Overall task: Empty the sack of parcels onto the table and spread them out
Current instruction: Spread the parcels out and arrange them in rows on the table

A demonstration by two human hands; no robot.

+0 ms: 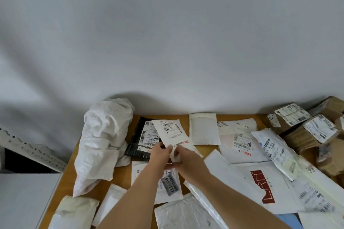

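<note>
Pinching a white mailer (171,135), fingers of left hand (159,151) and right hand (187,156), crumpled sack (104,139) left, black parcel (141,137) beneath.

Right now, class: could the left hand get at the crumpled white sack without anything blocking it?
Probably yes. The sack lies just left of the left hand with only flat parcels and bare table between. But that hand and the right hand hold a white envelope, so it must let go first.
</note>
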